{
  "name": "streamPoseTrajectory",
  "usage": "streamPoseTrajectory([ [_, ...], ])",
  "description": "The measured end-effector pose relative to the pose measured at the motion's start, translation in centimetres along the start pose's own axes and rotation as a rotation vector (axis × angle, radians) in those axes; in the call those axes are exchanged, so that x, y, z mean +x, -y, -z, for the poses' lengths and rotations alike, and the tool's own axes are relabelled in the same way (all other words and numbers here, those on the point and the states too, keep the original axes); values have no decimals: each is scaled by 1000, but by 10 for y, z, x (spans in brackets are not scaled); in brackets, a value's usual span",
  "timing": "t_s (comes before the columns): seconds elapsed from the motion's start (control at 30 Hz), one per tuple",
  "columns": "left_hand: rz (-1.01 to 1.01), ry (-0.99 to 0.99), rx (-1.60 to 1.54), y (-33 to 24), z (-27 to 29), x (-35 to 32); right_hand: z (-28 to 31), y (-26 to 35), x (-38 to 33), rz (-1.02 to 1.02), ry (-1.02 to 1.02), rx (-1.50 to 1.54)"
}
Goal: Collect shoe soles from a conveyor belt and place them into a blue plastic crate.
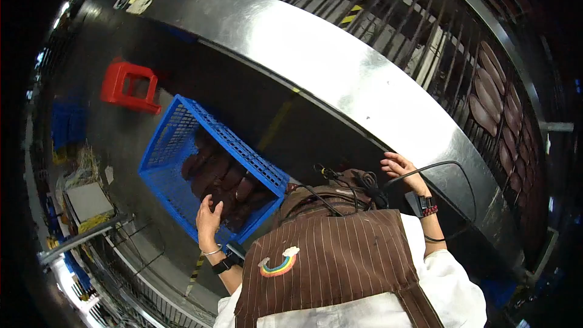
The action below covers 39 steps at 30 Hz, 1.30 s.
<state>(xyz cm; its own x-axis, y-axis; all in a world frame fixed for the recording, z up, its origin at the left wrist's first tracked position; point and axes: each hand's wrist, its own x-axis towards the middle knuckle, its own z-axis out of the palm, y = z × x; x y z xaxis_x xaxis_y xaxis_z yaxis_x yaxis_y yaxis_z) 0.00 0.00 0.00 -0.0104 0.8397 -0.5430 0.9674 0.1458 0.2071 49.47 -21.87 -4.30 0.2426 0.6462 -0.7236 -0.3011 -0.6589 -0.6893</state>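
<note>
My left hand [208,220] is over the near edge of a blue plastic crate [163,191], its fingers slightly bent and apart, with nothing seen between them. Inside the crate lies a heap of dark brown, rounded, elongated pieces [221,173], whose exact kind I cannot tell. Off to the right, my right hand [402,169] is beside the edge of a shiny metal ledge [340,73], fingers stretched out and holding nothing visible. A black cable [452,163] loops close by that hand and wrist.
Beyond the ledge runs a bed of dark rollers or bars [358,18], with several flat brown oval pieces [486,100] at its right end. A red plastic stool [129,85] stands past the crate. At left are a metal rail [85,240] and a pale box [89,199].
</note>
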Motion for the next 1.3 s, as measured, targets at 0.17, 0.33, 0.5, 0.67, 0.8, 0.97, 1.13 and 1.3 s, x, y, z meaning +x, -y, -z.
streamPoseTrajectory([
  [0.17, -299, -124, -19, -104, 32, 69, -2, 29, 23, 153, -126, 241],
  [0.33, -587, -57, 7, -208, 46, 47, 1, 24, -23, 135, -212, 270],
  [0.5, -828, 195, -50, -295, 54, 52, 26, -6, -18, 192, -438, 456],
  [0.67, -956, 286, -560, -323, 98, 55, 42, -37, -31, 307, -637, 1006],
  [0.8, -876, 246, -728, -326, 110, 81, 36, -73, -28, 632, -661, 1317],
  [0.97, -833, 120, -399, -333, 66, 142, 38, -84, -15, 654, -812, 1336],
  [1.13, -1140, 254, -54, -360, 61, 111, 37, -75, -27, 634, -918, 1197],
  [1.3, -1190, 203, -74, -366, 66, 113, 37, -74, -25, 530, -998, 1173],
])
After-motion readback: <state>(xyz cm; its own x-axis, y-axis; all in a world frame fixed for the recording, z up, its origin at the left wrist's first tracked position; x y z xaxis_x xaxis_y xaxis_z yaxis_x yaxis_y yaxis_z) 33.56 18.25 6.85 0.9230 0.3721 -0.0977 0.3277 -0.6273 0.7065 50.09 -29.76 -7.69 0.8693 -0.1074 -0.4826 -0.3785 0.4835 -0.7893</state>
